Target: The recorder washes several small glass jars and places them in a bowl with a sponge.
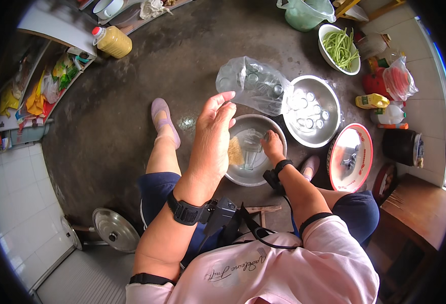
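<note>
My left hand [213, 131] is raised beside a metal basin [250, 185], with its fingers loosely bent and a little apart and nothing visible in them. Inside the basin's right side, my right hand [273, 145] has curled fingers near the rim of clear glassware; whether it grips a glass is unclear. Clear drinking glasses [251, 157] lie in the basin. A tan scrubbing pad [235, 151] is at its left, partly hidden by my left hand. A second metal basin [331, 135] holds several glasses. A clear plastic bag [233, 70] with more glassware lies against that basin.
To the right stands a red-rimmed enamel basin [367, 142]. Green beans [340, 47] fill a white bowl [326, 57]. Bottles and a dark jar [397, 147] line the right wall. An oil jug [116, 42] and a shelf are at left. A pot lid [113, 224] lies lower left.
</note>
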Demonstrator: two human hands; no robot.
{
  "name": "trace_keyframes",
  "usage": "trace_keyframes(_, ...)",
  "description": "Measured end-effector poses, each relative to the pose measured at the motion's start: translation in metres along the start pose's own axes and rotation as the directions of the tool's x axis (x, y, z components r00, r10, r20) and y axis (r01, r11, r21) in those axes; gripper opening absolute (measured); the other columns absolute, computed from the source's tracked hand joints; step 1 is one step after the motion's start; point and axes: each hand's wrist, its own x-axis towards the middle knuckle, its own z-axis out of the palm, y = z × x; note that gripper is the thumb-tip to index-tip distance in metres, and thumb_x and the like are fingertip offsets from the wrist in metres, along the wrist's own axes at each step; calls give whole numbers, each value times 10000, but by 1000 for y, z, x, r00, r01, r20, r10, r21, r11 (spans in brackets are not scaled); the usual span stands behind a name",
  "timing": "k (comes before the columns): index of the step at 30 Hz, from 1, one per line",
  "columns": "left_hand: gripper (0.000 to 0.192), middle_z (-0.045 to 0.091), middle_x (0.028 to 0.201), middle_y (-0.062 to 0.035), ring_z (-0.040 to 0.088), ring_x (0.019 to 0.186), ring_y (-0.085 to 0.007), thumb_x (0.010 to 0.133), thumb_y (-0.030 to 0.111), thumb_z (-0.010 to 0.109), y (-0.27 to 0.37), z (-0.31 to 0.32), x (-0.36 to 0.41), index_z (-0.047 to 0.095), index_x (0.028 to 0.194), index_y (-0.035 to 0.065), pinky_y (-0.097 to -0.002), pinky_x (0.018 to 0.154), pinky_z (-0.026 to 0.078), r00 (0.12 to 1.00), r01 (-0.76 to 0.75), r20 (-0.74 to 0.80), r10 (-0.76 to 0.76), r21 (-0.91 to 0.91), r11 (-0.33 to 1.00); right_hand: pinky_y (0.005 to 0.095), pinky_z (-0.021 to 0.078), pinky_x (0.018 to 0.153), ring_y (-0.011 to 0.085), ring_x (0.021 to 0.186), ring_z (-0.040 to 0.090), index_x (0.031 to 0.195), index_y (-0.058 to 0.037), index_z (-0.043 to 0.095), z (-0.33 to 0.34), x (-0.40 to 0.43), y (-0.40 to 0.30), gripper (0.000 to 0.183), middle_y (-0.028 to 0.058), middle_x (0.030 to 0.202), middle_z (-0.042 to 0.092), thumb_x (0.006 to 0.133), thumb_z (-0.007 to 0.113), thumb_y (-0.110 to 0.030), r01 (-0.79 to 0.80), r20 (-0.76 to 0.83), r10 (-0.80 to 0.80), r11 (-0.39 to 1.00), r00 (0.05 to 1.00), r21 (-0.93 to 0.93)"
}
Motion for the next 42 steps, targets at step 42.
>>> trace_keyframes(42, 302, 485, 1186, -51, 451, 1106, -139, 914, 165, 490, 1, 5, 2, 510, 1185, 35, -301, 900, 370, 999, -10, -45, 10, -13, 1000, 400, 443, 884, 313, 1019, 566, 1148, -43, 543, -52, 64, -172, 390, 168, 1082, 591, 761, 499, -29, 629, -321, -631, 767, 707, -122)
